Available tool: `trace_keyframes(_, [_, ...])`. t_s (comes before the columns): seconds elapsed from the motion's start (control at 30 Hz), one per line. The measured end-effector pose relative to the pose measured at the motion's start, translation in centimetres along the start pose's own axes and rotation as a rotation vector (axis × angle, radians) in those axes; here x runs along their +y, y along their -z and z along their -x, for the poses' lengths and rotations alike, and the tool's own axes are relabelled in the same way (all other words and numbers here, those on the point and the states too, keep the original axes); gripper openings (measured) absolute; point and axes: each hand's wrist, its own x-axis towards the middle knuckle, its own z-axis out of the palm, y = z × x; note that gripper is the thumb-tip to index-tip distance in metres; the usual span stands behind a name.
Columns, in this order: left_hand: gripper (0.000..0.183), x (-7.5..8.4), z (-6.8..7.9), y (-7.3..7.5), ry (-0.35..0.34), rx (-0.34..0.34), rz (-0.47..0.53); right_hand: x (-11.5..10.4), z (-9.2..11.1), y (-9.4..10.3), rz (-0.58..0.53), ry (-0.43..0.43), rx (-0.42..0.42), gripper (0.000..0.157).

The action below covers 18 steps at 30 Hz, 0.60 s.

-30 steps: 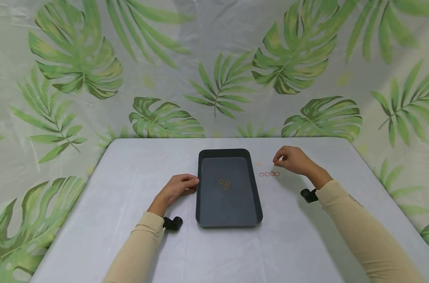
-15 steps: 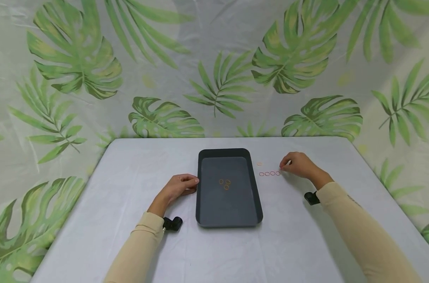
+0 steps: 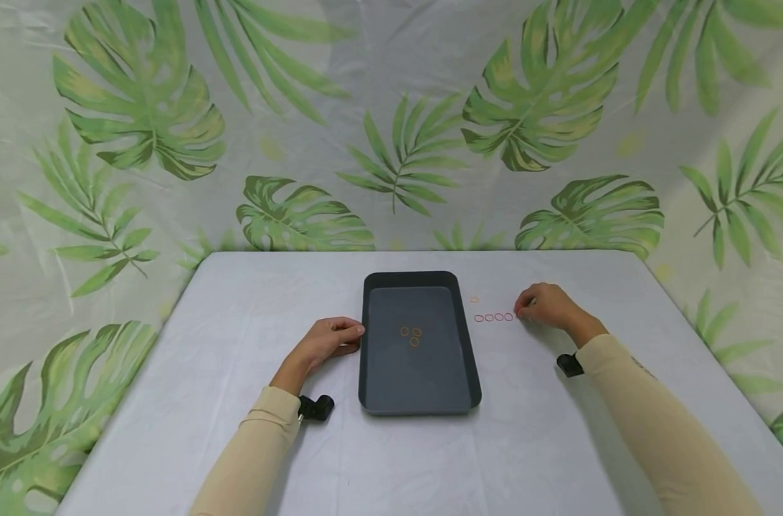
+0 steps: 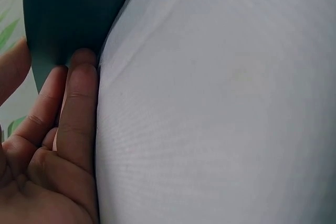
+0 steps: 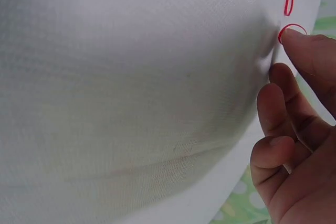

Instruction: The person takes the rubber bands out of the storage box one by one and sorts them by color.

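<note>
1. R. grip (image 3: 546, 306): fingertips together, clamped on one red ring (image 5: 282, 29), held tilted; remaining fingers curled.
2. Red row (image 3: 493, 317): four more red rings, flat in a line on the worktop (image 3: 527, 430), immed. L. of R. grip.
3. Orange ring (image 3: 474, 299): lies singly, L. of R. grip, beyond the row.
4. L. grip (image 3: 327, 338): thumb at rim of tray (image 3: 420, 380), fingers touching outer wall; can't tell whether clamped or merely resting.
5. Tray: dk. grey, on worktop, btw. the two grips, adj. to L. grip.
6. Yellow rings (image 3: 414, 342): three, clustered inside tray, R. of L. grip.
7. Backdrop (image 3: 398, 165): leaf-print cloth, beyond both grips.
</note>
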Motion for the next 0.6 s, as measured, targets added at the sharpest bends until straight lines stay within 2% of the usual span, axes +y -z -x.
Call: trace_keyframes(0.6, [0.032, 0.18, 0.18, -0.07, 0.001, 0.006, 0.001, 0.03, -0.09, 0.33, 0.056, 0.038, -0.047, 0.009])
